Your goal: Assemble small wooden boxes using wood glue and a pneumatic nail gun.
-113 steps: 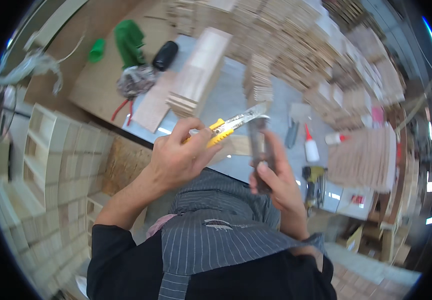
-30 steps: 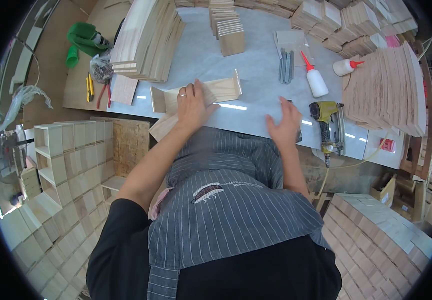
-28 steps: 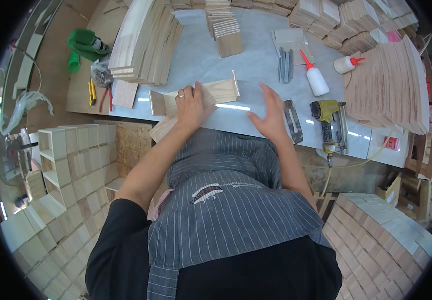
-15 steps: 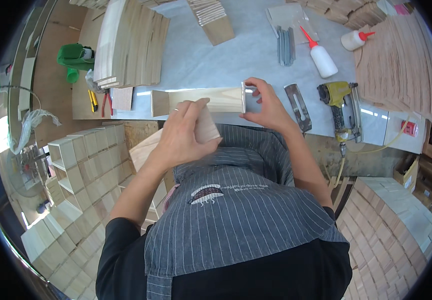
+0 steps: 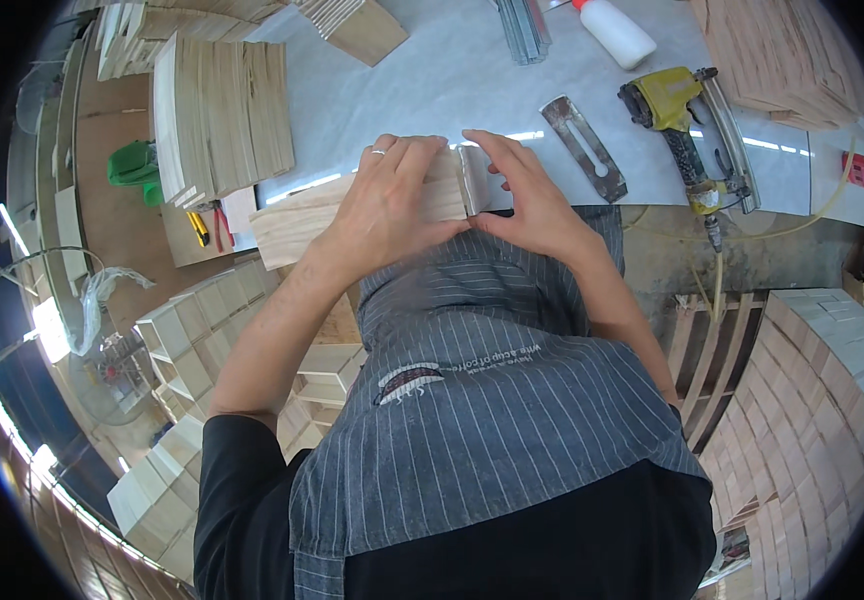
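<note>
Wood lies between my two hands in the head view, at the near edge of the pale grey table (image 5: 382, 105). My left hand (image 5: 387, 205) is closed over the long pale board (image 5: 297, 222), fingers on top and thumb on the near side. My right hand (image 5: 540, 205) bends round the short end piece (image 5: 476, 182) standing at the board's right end, fingertips at its far edge, thumb at its near one. Just right of that hand lies the slotted metal plate (image 5: 569, 128), then the yellow-green nail gun (image 5: 674, 110). Stacked boards (image 5: 222, 120) stand beyond my left hand.
</note>
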Motion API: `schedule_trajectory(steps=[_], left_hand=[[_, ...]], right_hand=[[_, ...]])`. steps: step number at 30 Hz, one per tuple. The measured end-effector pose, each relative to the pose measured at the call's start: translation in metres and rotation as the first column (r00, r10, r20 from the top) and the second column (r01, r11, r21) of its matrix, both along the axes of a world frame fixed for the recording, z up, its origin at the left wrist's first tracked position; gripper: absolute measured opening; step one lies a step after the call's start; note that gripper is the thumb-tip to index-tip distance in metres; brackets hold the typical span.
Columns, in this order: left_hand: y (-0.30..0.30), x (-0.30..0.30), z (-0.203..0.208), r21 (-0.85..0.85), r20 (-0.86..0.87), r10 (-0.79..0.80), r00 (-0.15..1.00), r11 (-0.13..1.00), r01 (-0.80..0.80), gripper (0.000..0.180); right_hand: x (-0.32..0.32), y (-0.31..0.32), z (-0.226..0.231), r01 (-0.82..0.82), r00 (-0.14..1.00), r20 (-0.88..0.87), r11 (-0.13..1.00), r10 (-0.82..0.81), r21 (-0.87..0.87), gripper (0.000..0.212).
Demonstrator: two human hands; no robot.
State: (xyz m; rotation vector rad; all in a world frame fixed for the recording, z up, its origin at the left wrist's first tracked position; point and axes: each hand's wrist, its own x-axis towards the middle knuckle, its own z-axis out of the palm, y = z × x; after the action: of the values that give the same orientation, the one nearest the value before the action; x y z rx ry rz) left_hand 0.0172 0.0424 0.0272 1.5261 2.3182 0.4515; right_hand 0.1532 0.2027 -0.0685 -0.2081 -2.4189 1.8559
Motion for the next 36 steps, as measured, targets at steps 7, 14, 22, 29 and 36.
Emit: schedule_trajectory(steps=[7, 14, 22, 29, 36], left_hand=[[-0.007, -0.014, 0.058, -0.251, 0.78, 0.299, 0.55, 0.954, -0.163, 0.059], [-0.003, -0.031, 0.064, -0.381, 0.747, 0.449, 0.491, 0.894, -0.238, 0.06], [-0.01, 0.018, 0.042, 0.017, -0.124, 0.12, 0.985, 0.993, -0.119, 0.087], [-0.013, 0.013, 0.025, -0.022, -0.087, 0.128, 0.988, 0.991, -0.131, 0.084], [-0.009, 0.022, 0.048, 0.061, -0.123, 0.163, 0.979, 0.986, -0.156, 0.079]], right_hand=[[0.008, 0.006, 0.069, 0.105, 0.967, -0.231, 0.994, -0.104, -0.01, 0.067], [-0.008, -0.014, 0.064, 0.138, 0.99, 0.042, 0.926, -0.132, -0.351, 0.024], [-0.001, -0.023, 0.044, 0.279, 0.957, 0.231, 0.769, -0.174, -0.575, 0.023], [0.018, 0.0, 0.021, 0.275, 0.96, -0.042, 0.961, -0.277, -0.035, 0.048], [0.021, -0.013, 0.067, 0.126, 0.983, -0.095, 0.955, -0.156, -0.267, 0.059]])
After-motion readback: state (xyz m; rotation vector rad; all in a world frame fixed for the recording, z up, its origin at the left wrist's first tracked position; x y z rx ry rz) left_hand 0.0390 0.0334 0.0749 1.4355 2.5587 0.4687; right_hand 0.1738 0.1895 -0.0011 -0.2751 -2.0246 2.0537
